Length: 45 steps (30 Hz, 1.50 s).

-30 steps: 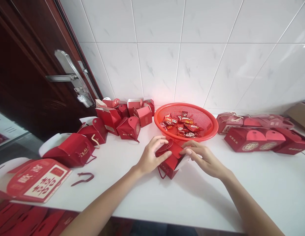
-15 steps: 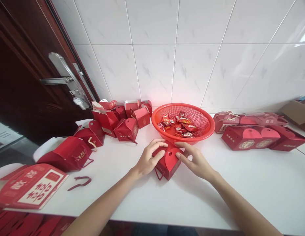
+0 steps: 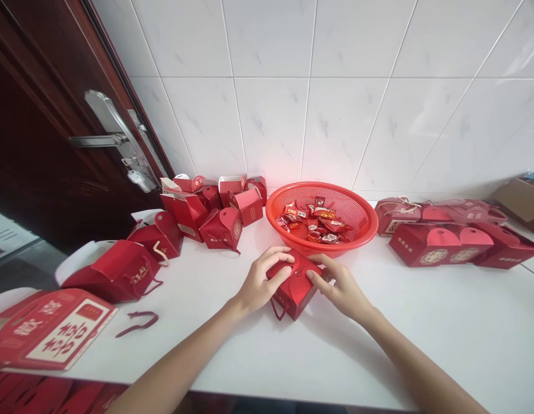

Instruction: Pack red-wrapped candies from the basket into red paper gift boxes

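A small red gift box [image 3: 295,294] stands on the white tabletop, its curved top flaps folded inward around a small hole. My left hand [image 3: 263,278] holds the box from the left, thumb on a flap and fingers curled over the far side. From the right, my right hand [image 3: 335,285] grips it too, thumb pressing a flap near the hole. A dark red cord handle hangs from the box's lower left side. Right behind the box sits a red mesh basket [image 3: 365,237] with several wrapped candies [image 3: 322,214] in it.
Several open red boxes [image 3: 111,270] line the left side, near a loose cord [image 3: 137,323]. Closed red boxes [image 3: 439,244] stand at the right, with a brown carton [image 3: 519,201] behind them. A tiled wall backs the table; a dark door [image 3: 42,115] is at the left.
The top flaps of the box are pressed lower and flatter than before, and both thumbs have come down slightly with them. The camera view has shifted a little.
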{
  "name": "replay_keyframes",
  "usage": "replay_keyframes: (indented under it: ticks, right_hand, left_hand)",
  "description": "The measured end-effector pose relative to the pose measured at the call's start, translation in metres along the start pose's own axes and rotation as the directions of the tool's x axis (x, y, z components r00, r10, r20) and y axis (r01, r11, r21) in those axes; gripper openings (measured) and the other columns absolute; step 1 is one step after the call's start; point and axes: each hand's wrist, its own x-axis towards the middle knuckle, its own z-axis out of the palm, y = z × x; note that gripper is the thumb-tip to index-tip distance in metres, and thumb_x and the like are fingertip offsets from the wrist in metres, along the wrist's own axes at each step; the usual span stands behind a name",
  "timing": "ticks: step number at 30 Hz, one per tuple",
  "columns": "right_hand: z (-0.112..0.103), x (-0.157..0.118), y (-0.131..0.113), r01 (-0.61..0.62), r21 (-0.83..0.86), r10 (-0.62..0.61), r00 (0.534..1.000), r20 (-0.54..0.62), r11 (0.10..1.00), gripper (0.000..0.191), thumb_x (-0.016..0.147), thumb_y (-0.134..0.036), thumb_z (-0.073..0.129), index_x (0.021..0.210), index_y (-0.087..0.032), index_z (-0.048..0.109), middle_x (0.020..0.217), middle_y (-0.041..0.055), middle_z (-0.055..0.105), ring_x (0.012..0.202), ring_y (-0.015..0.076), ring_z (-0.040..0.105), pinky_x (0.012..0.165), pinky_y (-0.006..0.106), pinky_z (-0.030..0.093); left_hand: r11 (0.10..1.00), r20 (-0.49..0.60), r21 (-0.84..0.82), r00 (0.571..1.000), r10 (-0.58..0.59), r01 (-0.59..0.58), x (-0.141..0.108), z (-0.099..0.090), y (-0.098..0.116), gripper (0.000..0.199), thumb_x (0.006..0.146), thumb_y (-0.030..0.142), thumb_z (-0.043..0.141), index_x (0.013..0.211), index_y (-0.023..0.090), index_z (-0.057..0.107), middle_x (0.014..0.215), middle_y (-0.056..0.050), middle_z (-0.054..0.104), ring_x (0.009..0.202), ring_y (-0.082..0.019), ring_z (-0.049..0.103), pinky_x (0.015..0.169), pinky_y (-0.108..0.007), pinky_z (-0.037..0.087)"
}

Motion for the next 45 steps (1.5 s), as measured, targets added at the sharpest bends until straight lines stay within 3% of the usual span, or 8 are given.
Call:
replay_keyframes:
  ticks: [5, 14, 18, 23, 27, 31, 37, 45]
  right_hand:
    - [0.005, -0.004, -0.002, 0.018, -0.052, -0.021, 0.998, -0.056, 0.998, 0.032, 0.095, -0.045, 0.055, 0.111, -0.018, 0.063, 0.086, 0.0042, 0.07, 0.062, 0.0156, 0.061, 0.058, 0.03, 0.051]
    - [0.016, -0.013, -0.001, 0.198, -0.176, -0.222, 0.967, -0.127, 0.964, 0.027, 0.101, -0.035, 0.051, 0.122, -0.02, 0.062, 0.121, 0.0139, 0.066, 0.065, 0.0133, 0.062, 0.059, 0.029, 0.055]
    - [0.014, -0.014, -0.003, 0.24, -0.127, -0.255, 0.96, -0.119, 0.962, 0.021, 0.1, -0.035, 0.056, 0.112, -0.021, 0.064, 0.121, 0.0131, 0.065, 0.062, 0.0112, 0.058, 0.055, 0.028, 0.053]
    - [0.013, -0.016, -0.015, 0.208, 0.009, -0.201, 0.954, -0.22, 0.978, 0.015, 0.096, -0.036, 0.063, 0.092, -0.021, 0.064, 0.11, 0.011, 0.068, 0.069, 0.0145, 0.061, 0.052, 0.026, 0.05]
    - [0.016, -0.017, -0.022, 0.208, 0.018, -0.195, 0.941, -0.276, 0.978, 0.018, 0.093, -0.033, 0.066, 0.081, -0.021, 0.061, 0.104, 0.01, 0.068, 0.075, 0.0167, 0.062, 0.05, 0.025, 0.045]
    - [0.016, -0.015, -0.022, 0.261, 0.003, -0.248, 0.919, -0.305, 0.965, 0.015, 0.09, -0.028, 0.069, 0.079, -0.021, 0.062, 0.097, 0.0067, 0.068, 0.068, 0.0141, 0.056, 0.06, 0.028, 0.051]
    - [0.013, -0.012, -0.021, 0.266, 0.111, -0.234, 0.942, -0.24, 0.958, 0.006, 0.09, -0.027, 0.07, 0.085, -0.023, 0.068, 0.098, 0.0058, 0.072, 0.092, 0.0211, 0.067, 0.08, 0.034, 0.055]
    - [0.016, -0.012, -0.02, 0.264, 0.19, -0.219, 0.949, -0.228, 0.946, 0.006, 0.089, -0.02, 0.069, 0.087, -0.025, 0.072, 0.095, 0.0031, 0.073, 0.091, 0.0192, 0.067, 0.083, 0.033, 0.054]
  left_hand:
    - [1.0, -0.043, 0.008, 0.999, -0.025, 0.026, -0.001, 0.005, 0.004, 0.017, 0.091, 0.033, 0.06, 0.097, 0.022, 0.071, 0.123, -0.009, 0.069, 0.124, -0.028, 0.063, 0.111, -0.045, 0.048]
    - [1.0, -0.027, 0.018, 1.0, -0.001, 0.001, -0.002, 0.001, 0.005, 0.017, 0.092, 0.034, 0.061, 0.098, 0.022, 0.071, 0.123, -0.009, 0.069, 0.123, -0.027, 0.063, 0.11, -0.043, 0.049]
    - [0.999, -0.039, 0.023, 0.998, 0.043, -0.042, -0.004, -0.001, 0.006, 0.017, 0.093, 0.034, 0.063, 0.099, 0.023, 0.074, 0.127, -0.009, 0.067, 0.123, -0.027, 0.063, 0.109, -0.043, 0.049]
    - [0.995, -0.039, -0.051, 0.996, 0.086, -0.087, -0.008, -0.001, 0.01, 0.022, 0.097, 0.036, 0.06, 0.095, 0.023, 0.078, 0.13, -0.009, 0.065, 0.126, -0.026, 0.061, 0.111, -0.04, 0.049]
    - [0.992, -0.009, -0.081, 0.996, 0.094, -0.094, -0.011, 0.0, 0.015, 0.019, 0.094, 0.034, 0.064, 0.092, 0.022, 0.079, 0.13, -0.01, 0.065, 0.124, -0.027, 0.062, 0.11, -0.04, 0.049]
    - [0.987, -0.001, -0.087, 0.991, 0.133, -0.132, -0.012, -0.001, 0.016, 0.014, 0.09, 0.028, 0.065, 0.087, 0.021, 0.077, 0.129, -0.01, 0.066, 0.121, -0.027, 0.064, 0.107, -0.04, 0.05]
    - [0.977, -0.015, -0.103, 0.982, 0.188, -0.188, -0.012, -0.001, 0.015, 0.011, 0.088, 0.024, 0.066, 0.08, 0.02, 0.072, 0.125, -0.009, 0.067, 0.117, -0.025, 0.066, 0.107, -0.039, 0.05]
    - [0.975, -0.015, -0.108, 0.981, 0.193, -0.193, -0.012, 0.002, 0.016, 0.012, 0.089, 0.023, 0.068, 0.079, 0.02, 0.074, 0.122, -0.01, 0.068, 0.115, -0.025, 0.067, 0.104, -0.038, 0.052]
